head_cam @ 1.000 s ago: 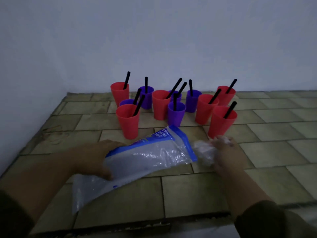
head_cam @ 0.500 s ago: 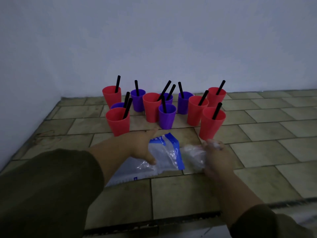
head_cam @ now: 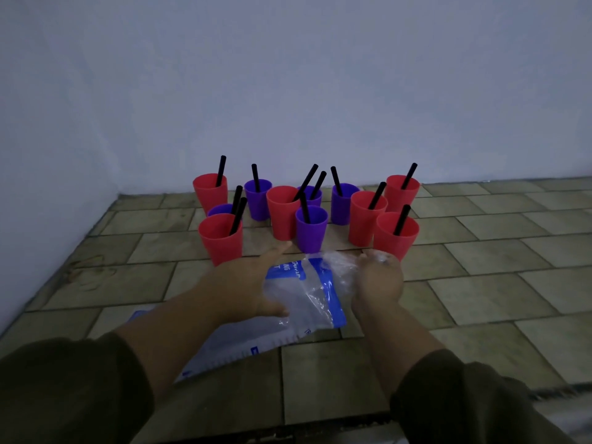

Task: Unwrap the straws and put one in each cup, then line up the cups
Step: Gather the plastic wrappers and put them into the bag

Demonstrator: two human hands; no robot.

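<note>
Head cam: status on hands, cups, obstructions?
Left hand open, resting on plastic bag. Right hand grips crumpled wrapper. Cups all hold straws, clustered, not lined up. That bag lies before them.

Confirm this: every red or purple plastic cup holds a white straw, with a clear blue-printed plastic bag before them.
Not white: the head view shows black straws in the red and purple plastic cups. The clear blue-printed plastic bag is right.

One wide-angle camera, worn on the person's head, looks forward and down. It faces a pale wall (head_cam: pixel 288 75) at 12 o'clock, across a tiled surface (head_cam: pixel 480 283). Both forearms enter close from 6 o'clock. The left hand (head_cam: pixel 246 283) and right hand (head_cam: pixel 378 280) sit just below centre, with the cups (head_cam: pixel 304 209) just beyond.
</note>
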